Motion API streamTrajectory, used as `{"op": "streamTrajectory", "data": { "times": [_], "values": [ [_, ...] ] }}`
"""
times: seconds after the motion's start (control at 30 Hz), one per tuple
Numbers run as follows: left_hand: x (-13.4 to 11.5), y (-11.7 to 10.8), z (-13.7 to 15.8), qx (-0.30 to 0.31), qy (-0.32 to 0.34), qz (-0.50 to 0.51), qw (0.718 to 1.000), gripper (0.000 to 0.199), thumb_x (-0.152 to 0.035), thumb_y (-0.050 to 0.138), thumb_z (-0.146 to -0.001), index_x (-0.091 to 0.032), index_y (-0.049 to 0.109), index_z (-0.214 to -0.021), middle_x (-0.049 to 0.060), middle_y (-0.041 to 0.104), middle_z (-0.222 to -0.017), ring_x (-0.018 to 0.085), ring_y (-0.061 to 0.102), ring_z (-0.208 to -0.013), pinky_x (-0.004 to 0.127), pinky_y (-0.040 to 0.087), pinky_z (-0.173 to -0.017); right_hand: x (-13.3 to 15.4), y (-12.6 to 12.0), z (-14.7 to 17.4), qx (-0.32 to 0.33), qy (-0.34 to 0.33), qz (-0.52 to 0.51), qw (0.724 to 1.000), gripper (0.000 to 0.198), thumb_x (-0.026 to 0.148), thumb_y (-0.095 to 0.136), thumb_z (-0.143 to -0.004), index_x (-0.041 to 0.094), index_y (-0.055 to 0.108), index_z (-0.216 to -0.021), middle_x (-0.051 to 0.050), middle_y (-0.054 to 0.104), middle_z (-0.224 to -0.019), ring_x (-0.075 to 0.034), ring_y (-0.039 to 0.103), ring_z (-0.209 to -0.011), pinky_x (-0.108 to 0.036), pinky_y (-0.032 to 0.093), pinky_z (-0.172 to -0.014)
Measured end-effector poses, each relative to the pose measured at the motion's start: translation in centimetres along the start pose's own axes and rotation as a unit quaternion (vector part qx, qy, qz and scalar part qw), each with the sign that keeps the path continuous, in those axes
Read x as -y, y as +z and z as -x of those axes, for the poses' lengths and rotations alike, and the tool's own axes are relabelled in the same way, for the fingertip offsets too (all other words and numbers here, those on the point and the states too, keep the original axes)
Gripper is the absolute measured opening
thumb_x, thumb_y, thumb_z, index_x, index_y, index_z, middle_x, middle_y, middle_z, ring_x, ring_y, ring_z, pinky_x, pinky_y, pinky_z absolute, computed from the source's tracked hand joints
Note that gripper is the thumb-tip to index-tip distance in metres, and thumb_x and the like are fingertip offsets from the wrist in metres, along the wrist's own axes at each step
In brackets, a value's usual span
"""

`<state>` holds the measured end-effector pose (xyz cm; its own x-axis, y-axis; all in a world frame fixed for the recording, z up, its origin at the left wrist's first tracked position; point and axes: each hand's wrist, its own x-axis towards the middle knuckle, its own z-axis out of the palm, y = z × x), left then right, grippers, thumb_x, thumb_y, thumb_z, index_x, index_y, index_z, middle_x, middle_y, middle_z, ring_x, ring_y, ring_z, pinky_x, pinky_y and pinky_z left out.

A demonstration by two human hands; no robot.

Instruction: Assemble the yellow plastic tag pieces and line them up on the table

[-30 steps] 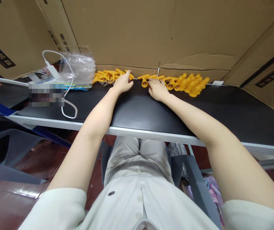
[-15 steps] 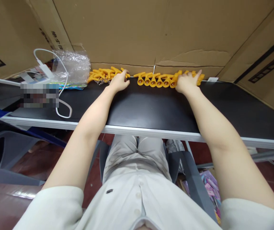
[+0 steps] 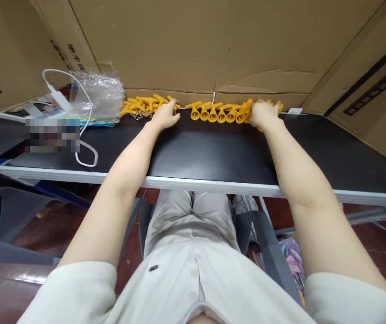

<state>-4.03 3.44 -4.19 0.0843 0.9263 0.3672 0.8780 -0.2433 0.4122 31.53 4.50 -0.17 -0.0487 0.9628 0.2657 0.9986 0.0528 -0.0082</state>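
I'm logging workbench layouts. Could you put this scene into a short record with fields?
left hand: left hand at the left yellow cluster, silvery chains showing
right hand: right hand over the right end of the yellow row; grip hidden
surface: black tabletop
behind: cardboard
far left: clear plastic, white cable

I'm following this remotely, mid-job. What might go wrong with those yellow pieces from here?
The row of yellow cup-ended pieces sits tightly spaced beside the right hand; a sideways nudge could skew several.

The right hand partly hides the pieces under it, so a poor grip might go unnoticed.

The left hand is at a jumbled yellow pile with metal chains, which could tangle.
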Motion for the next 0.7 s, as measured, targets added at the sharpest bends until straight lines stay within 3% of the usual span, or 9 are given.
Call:
{"op": "streamTrajectory", "data": {
  "times": [0.13, 0.37, 0.53, 0.7],
  "values": [
    [-0.2, -0.1, 0.1, 0.001, 0.007, -0.022, 1.000, 0.064, -0.017, 0.060, -0.095, -0.010, 0.063, -0.158, 0.015, 0.081, -0.119, 0.031, 0.077, -0.120, 0.047, 0.055, -0.122, 1.2, -1.6, 1.6, 0.035, 0.029, 0.032, 0.998, 0.042, 0.002, 0.061, -0.104, -0.001, 0.068, -0.146, -0.036, 0.063, -0.158, -0.046, 0.052, -0.160, -0.079, 0.020, -0.137],
    [0.0, -0.2, 0.1, 0.007, 0.005, -0.018, 1.000, 0.065, -0.021, 0.059, -0.095, -0.012, 0.062, -0.159, 0.016, 0.080, -0.124, 0.031, 0.076, -0.122, 0.047, 0.053, -0.125, 2.3, -3.9, 2.7, -0.032, 0.039, -0.001, 0.999, 0.041, 0.015, 0.055, -0.112, -0.001, 0.064, -0.149, -0.038, 0.058, -0.162, -0.050, 0.050, -0.160, -0.078, 0.024, -0.135],
    [-0.1, -0.1, 0.1, 0.009, 0.003, -0.010, 1.000, 0.065, -0.023, 0.059, -0.093, -0.014, 0.063, -0.158, 0.015, 0.081, -0.123, 0.032, 0.075, -0.125, 0.049, 0.051, -0.128, 2.5, -4.5, 2.5, 0.024, 0.054, -0.020, 0.998, 0.039, 0.033, 0.066, -0.111, 0.003, 0.072, -0.135, -0.036, 0.071, -0.145, -0.052, 0.064, -0.147, -0.068, 0.046, -0.125],
    [0.6, -0.3, -0.1, -0.017, -0.055, -0.004, 0.998, 0.063, -0.026, 0.066, -0.090, -0.020, 0.066, -0.153, 0.018, 0.079, -0.134, 0.040, 0.070, -0.140, 0.058, 0.049, -0.129, 1.6, -1.8, 0.8, 0.055, 0.022, -0.043, 0.997, 0.045, 0.050, 0.086, -0.098, 0.010, 0.080, -0.117, -0.027, 0.081, -0.109, -0.050, 0.078, -0.120, -0.062, 0.061, -0.109]
  ]
}}
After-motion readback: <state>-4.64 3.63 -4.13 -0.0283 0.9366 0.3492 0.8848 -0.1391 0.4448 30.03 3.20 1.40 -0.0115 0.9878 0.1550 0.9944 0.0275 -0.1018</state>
